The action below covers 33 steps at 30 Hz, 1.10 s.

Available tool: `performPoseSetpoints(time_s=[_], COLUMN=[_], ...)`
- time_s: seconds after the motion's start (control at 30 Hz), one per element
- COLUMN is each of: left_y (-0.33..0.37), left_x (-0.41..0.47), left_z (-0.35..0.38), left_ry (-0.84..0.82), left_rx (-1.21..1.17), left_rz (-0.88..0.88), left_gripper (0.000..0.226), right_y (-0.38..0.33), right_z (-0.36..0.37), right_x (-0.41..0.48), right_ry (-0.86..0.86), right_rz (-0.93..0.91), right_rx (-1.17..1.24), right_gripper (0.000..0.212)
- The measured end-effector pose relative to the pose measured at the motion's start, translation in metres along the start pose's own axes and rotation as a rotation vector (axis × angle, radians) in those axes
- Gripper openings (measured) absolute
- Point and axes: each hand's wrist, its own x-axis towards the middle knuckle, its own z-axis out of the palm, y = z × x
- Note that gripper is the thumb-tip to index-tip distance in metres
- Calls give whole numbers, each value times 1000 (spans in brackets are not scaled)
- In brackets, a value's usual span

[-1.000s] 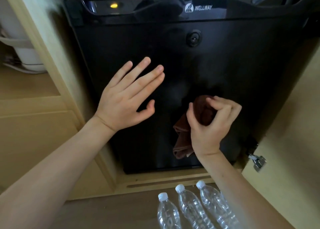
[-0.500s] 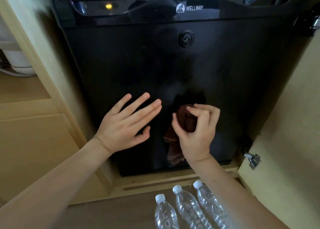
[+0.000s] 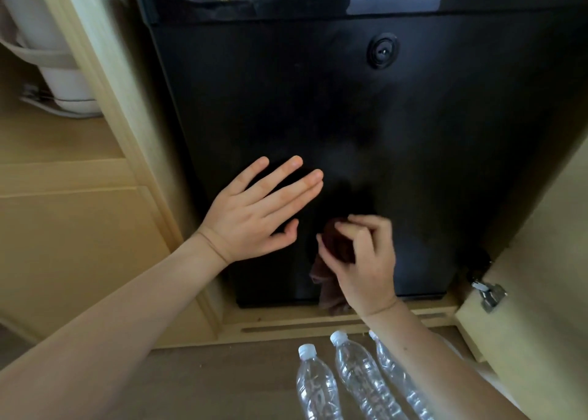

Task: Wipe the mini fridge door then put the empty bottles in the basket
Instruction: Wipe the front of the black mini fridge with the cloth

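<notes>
The black mini fridge door (image 3: 429, 152) fills the upper middle of the view, set in a pale wooden cabinet. My left hand (image 3: 254, 219) lies flat on the door's lower left with fingers spread. Beside it, my right hand (image 3: 362, 260) is shut on a dark brown cloth (image 3: 334, 254), pressed to the door near its bottom edge; a tail of cloth hangs below. Three clear plastic bottles with white caps stand on the floor below: one at the left (image 3: 315, 388), one in the middle (image 3: 359, 375), one at the right (image 3: 394, 372) partly behind my right forearm. No basket is in view.
The open cabinet door (image 3: 547, 292) with a metal hinge (image 3: 488, 294) stands at the right. A white appliance (image 3: 60, 75) sits on a shelf to the left. A wooden sill (image 3: 318, 324) runs under the fridge. Brown floor (image 3: 206, 388) lies left of the bottles.
My right hand has slid the cloth down the door toward its bottom edge. My left hand has followed downward, still flat on the door. The view has shifted lower.
</notes>
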Motion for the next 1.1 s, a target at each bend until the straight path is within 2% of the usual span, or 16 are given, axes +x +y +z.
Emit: performPoseSetpoints(time_s=[0.07, 0.13, 0.27, 0.37, 0.5, 0.67, 0.77, 1.0, 1.1], left_y=[0, 0, 0, -1, -1, -2, -13, -54, -56], left_x=[1, 1, 0, 0, -1, 2, 9, 32, 35], left_z=[0, -1, -1, -1, -2, -8, -19, -43, -47], left_ry=[2, -2, -14, -30, -49, -94, -120, -19, -15], left_rx=[-1, -5, -16, -18, -29, -76, -79, -42, -41], left_rz=[1, 0, -2, 4, -2, -22, 36, -137, -160], left_gripper=[56, 56, 58, 59, 61, 60, 56, 56, 57], right_y=[-9, -9, 10, 14, 5, -11, -20, -44, -55], right_z=[7, 15, 19, 13, 6, -15, -29, -28, -20], right_x=[19, 11, -50, -56, -23, 48, 94, 172, 190], right_ry=[112, 94, -252, -334, -191, 30, 141, 194, 225], right_rz=[44, 37, -205, -239, -116, 42, 107, -34, -92], right_rx=[40, 31, -92, -97, -59, 2, -6, 42, 18], right_gripper=[34, 37, 52, 53, 38, 35, 34, 42, 36])
